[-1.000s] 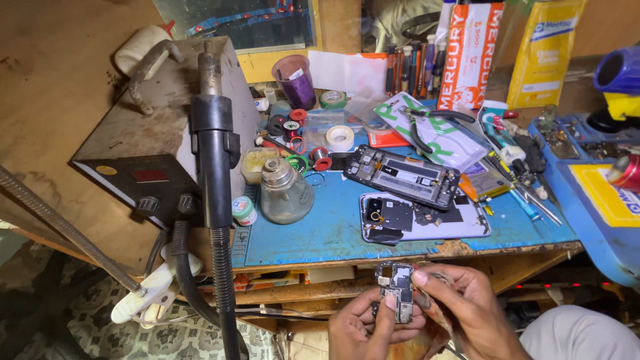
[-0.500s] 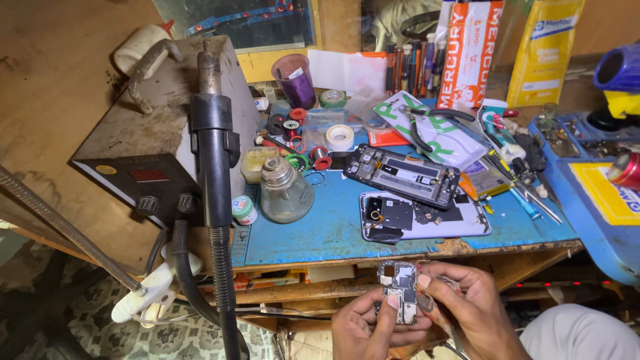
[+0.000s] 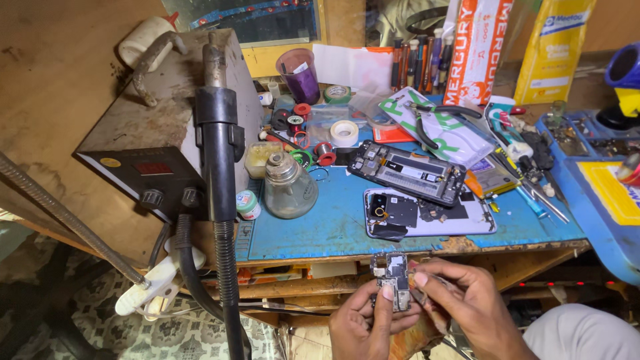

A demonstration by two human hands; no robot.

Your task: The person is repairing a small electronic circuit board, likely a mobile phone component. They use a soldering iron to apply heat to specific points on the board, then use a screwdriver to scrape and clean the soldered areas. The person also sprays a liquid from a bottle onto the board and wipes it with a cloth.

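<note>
Head view: both hands' grip holds a small grey circuit board (image 3: 395, 283) upright, chips showing.

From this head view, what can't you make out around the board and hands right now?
- Circuit board: lower end hidden by the left hand; components too small.
- Right hand: whatever its fingertips pinch is blurred.
- Left hand: wrist cut off by the bottom edge.
- Opened phone: parts too small.
</note>
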